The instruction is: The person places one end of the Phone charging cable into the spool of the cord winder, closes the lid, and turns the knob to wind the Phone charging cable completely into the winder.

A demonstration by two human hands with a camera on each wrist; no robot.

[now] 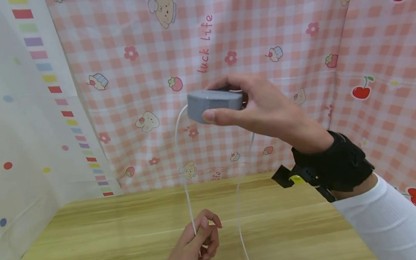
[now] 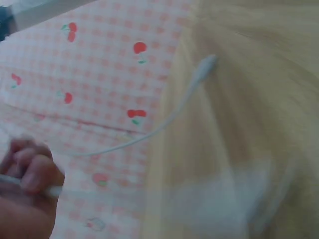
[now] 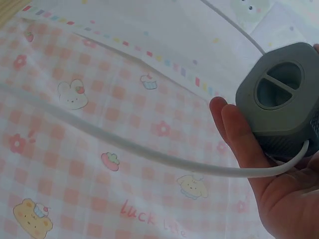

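Grey faceted plastic case (image 1: 206, 101), gripped aloft by right hand (image 1: 263, 105), thumb opposing fingers; presumably so thin white cable (image 1: 187, 194) hangs free; left hand (image 1: 196, 241) curled round cable.

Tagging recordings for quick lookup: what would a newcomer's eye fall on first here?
The gray device likely stands out first, held up by the right hand before the pink checked cloth. Next comes the white cable, running from it down into the left hand below.

A white cable (image 1: 188, 201), contact unclear, passes over the yellowish wood-grain tabletop (image 1: 111, 237).
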